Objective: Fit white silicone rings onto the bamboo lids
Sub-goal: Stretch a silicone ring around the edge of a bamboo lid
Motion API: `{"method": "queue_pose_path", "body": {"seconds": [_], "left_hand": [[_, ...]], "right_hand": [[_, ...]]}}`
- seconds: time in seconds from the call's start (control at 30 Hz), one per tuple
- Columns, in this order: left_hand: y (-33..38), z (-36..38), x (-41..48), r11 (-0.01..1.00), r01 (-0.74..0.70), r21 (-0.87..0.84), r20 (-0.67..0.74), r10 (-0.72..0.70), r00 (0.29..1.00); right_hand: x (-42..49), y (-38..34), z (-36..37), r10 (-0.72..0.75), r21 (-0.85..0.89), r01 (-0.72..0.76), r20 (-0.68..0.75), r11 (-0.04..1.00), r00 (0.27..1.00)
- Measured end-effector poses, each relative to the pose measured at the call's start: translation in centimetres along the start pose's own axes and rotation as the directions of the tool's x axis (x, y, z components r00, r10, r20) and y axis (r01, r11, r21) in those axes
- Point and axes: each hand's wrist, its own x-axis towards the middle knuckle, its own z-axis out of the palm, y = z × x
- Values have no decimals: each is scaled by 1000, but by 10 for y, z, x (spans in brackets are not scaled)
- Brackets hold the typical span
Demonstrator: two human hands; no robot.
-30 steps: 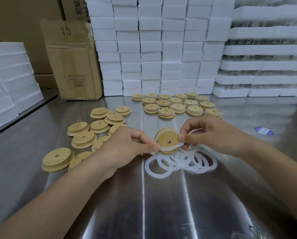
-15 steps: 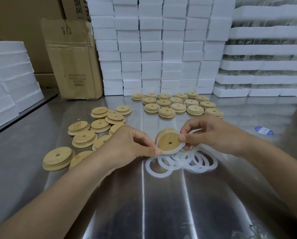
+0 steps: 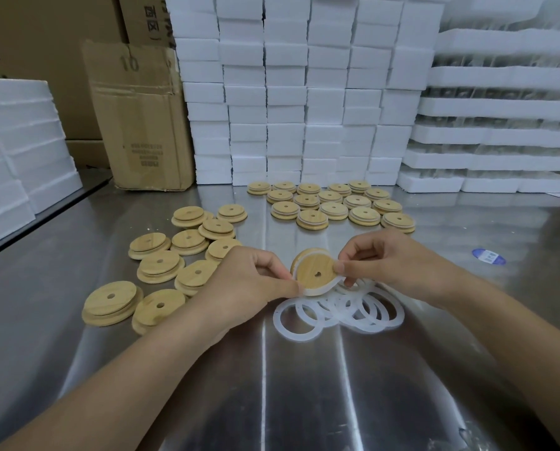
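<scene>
Left hand (image 3: pixel 252 281) and right hand (image 3: pixel 386 262) pinching opposite edges of one bamboo lid (image 3: pixel 316 271), held tilted just above the middle of the bench (image 3: pixel 304 402), white silicone ring (image 3: pixel 319 291) round its rim, seemingly almost seated. Loose rings (image 3: pixel 337 310) piled directly beneath; ringed lids (image 3: pixel 334 206) in rows toward the far edge, bare lids (image 3: pixel 187 252) toward the left edge, so likely near half remaining.

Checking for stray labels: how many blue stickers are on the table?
1. The blue sticker lies flat on the steel table, to the right of the right hand and apart from it. The arms could hide others.
</scene>
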Motion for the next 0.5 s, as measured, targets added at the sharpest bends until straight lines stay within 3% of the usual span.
{"method": "queue_pose_path", "body": {"seconds": [0.1, 0.27, 0.5], "left_hand": [[1, 0, 1, 999, -21, 51, -17, 21, 1000], [3, -5, 2, 996, -71, 62, 150, 61, 987], [3, -3, 0, 990, -59, -125, 100, 72, 992]], "right_hand": [[1, 0, 2, -10, 12, 10, -6, 1000, 1000], [4, 0, 12, -77, 3, 78, -60, 997, 995], [4, -6, 19, -175, 17, 180, -173, 983, 969]]}}
